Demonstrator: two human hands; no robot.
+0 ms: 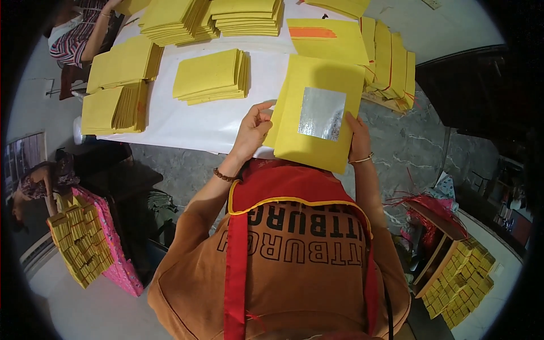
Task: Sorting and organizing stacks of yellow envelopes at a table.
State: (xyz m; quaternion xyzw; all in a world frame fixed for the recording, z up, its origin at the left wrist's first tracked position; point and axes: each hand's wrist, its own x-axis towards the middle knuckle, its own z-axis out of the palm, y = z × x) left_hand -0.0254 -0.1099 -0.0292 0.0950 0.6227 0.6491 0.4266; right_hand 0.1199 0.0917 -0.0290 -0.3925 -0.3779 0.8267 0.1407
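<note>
A stack of yellow joss paper sheets point(289, 136) is in front of me at the table's near edge, slightly fanned on its left side. Its top sheet carries a square of silver foil point(322, 113). My right hand point(358, 137) grips the right edge, thumb on top and the other fingers hidden beneath. At the left edge, my left hand point(255, 129) has its fingers curled in and pinched against the sheet edges. Just beyond the stack lies another yellow sheet point(340, 48) with an orange-red stripe.
On the white-covered table point(175, 122) are a small yellow pile point(207, 76) and taller piles point(116, 107) at left and back. Tied yellow bundles point(394, 65) stand at right. Two people point(73, 42) are at the left. Stacked bundles point(459, 280) rest low right beside red strings point(422, 209).
</note>
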